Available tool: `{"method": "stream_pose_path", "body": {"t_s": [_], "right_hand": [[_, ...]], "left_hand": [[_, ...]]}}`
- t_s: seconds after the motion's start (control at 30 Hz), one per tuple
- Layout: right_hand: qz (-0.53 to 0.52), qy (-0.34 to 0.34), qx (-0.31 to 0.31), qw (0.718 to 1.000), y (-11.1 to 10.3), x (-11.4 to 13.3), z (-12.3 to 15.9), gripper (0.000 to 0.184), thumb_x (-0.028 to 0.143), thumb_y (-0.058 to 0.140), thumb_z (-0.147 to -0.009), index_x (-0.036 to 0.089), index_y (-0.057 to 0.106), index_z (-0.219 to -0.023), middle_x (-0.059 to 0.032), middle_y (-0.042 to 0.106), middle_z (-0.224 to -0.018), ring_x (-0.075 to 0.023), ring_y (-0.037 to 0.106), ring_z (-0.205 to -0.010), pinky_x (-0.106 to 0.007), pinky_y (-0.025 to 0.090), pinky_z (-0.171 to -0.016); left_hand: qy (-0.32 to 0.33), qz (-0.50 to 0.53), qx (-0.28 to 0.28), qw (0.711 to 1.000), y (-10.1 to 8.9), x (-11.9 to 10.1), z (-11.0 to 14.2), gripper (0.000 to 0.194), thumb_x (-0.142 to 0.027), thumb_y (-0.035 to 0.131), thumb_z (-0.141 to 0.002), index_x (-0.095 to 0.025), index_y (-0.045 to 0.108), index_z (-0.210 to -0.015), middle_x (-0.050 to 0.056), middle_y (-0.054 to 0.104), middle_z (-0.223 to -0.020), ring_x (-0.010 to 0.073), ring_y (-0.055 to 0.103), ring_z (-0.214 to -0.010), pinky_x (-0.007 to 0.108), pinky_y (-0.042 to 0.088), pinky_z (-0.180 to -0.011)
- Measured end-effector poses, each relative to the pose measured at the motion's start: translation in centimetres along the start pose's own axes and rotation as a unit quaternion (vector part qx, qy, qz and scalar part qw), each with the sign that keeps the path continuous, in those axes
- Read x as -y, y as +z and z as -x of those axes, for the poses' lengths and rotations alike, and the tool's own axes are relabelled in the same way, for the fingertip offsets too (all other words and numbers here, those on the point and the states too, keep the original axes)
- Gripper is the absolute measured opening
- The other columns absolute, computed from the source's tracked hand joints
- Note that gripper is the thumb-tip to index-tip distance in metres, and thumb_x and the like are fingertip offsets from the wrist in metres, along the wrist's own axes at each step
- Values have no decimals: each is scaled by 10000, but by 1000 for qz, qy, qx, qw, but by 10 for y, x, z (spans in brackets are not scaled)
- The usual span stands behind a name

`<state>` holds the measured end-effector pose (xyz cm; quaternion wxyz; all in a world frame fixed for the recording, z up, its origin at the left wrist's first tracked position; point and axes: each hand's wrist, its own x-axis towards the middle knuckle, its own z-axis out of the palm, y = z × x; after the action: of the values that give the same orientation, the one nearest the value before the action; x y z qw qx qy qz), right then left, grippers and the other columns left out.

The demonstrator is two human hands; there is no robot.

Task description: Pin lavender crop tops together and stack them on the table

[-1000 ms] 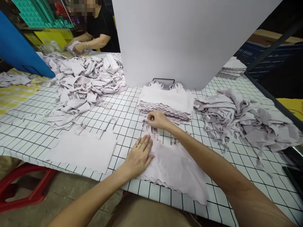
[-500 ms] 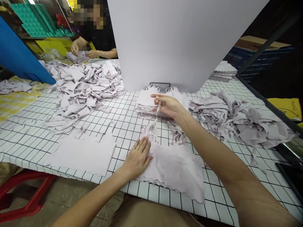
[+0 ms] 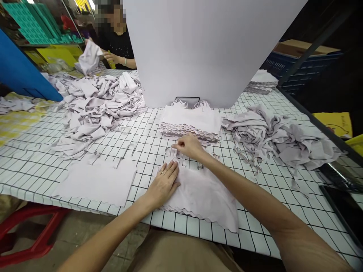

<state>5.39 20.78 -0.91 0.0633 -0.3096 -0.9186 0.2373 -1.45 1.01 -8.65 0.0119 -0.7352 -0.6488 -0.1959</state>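
Observation:
Flat on the checked tablecloth lies a pale lilac camisole top (image 3: 204, 196) with wavy hems, apparently on others like it. My left hand (image 3: 164, 185) rests on its upper left part, fingers stretched out. Just beyond, my right hand (image 3: 189, 146) pinches at the left shoulder strap (image 3: 171, 152); the fingertips are close together over it. Behind my right hand stands a neat stack of camisoles (image 3: 190, 122) with straps toward the back. A single camisole (image 3: 96, 183) is spread flat to the left.
A loose heap of garments (image 3: 99, 109) lies at the back left, another pile (image 3: 280, 136) on the right. A large white board (image 3: 193, 53) stands behind the stack. Across the table a co-worker (image 3: 116, 45) lifts a garment. A dark phone-like slab (image 3: 343, 211) lies at the right edge.
My right hand has come down from above the stack to the strap's base, and the strap is no longer pulled up. My left hand stays put. The co-worker has raised a garment.

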Motion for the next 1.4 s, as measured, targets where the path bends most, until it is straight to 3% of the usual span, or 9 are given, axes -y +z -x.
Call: {"method": "stream_pose_path", "body": {"t_s": [0.13, 0.27, 0.43, 0.57, 0.73, 0.9, 1.13, 1.3, 1.4], "right_hand": [[38, 32, -6, 999, 22, 1, -7, 234, 320, 671, -856, 165, 676, -680, -141, 724, -957, -361, 480, -1142, -625, 315, -1005], [31, 57, -3, 998, 25, -2, -19, 117, 141, 602, -823, 165, 696, -758, -130, 730, -965, -350, 472, -1158, -637, 315, -997], [-17, 72, -27, 997, 28, -1, -26, 94, 98, 648, -734, 160, 645, -663, -150, 725, -941, -372, 421, -1240, -688, 161, -1082], [-133, 103, -65, 984, 29, 0, -33, 114, 70, 622, -683, 169, 601, -630, -117, 715, -863, -340, 511, -1169, -581, 310, -1059], [-370, 110, -65, 920, 12, -2, -35, 128, 194, 618, -723, 174, 672, -837, -47, 730, -791, -212, 673, -859, -323, 513, -745], [-531, 80, -57, 842, -17, -4, -27, 257, 293, 743, -697, 182, 714, -927, -77, 765, -897, -206, 691, -886, -299, 522, -674], [-622, 50, -92, 776, -35, -9, -29, 368, 243, 813, -652, 177, 692, -993, -48, 767, -794, -191, 686, -867, -286, 520, -686], [-561, -15, -102, 821, -33, -2, -14, 407, 247, 772, -730, 185, 633, -1107, -47, 786, -856, -196, 714, -906, -340, 553, -807], [-423, -143, -143, 883, -24, 2, 10, 409, 243, 683, -848, 193, 608, -1247, -57, 789, -919, -214, 717, -962, -425, 544, -937]], "left_hand": [[7, -20, -8, 1000, 5, 0, 1, 491, -311, 396, -1038, -54, 413, -1457, 210, 409, -1545, 323, 344, -1468, 543, 380, -1180], [8, -35, -2, 999, 3, -1, 1, 490, -313, 383, -1038, -56, 425, -1453, 196, 410, -1549, 319, 349, -1468, 536, 389, -1177], [4, -34, -4, 999, 5, -2, 1, 491, -298, 399, -1028, -58, 432, -1455, 197, 407, -1550, 310, 332, -1477, 522, 377, -1187], [1, -35, -2, 999, 5, -3, 1, 499, -299, 404, -1027, -61, 421, -1465, 195, 406, -1551, 303, 317, -1485, 524, 366, -1191], [5, -42, -2, 999, 5, -3, 1, 491, -302, 389, -1030, -21, 455, -1427, 214, 414, -1541, 323, 360, -1463, 518, 375, -1184], [0, -27, -6, 1000, 5, -2, 1, 490, -304, 401, -1029, -56, 435, -1450, 212, 413, -1540, 305, 344, -1473, 515, 376, -1185], [-8, 14, -13, 1000, 7, -3, 2, 489, -272, 434, -1012, -63, 436, -1454, 216, 419, -1536, 321, 345, -1469, 549, 369, -1183], [-62, 202, -29, 977, -11, -3, -2, 469, -263, 514, -966, -121, 516, -1413, 187, 467, -1514, 321, 384, -1454, 597, 313, -1197], [-204, 460, -80, 861, -38, -5, -13, 406, -305, 572, -950, -167, 602, -1331, 155, 609, -1395, 300, 544, -1341, 549, 407, -1152]]}}
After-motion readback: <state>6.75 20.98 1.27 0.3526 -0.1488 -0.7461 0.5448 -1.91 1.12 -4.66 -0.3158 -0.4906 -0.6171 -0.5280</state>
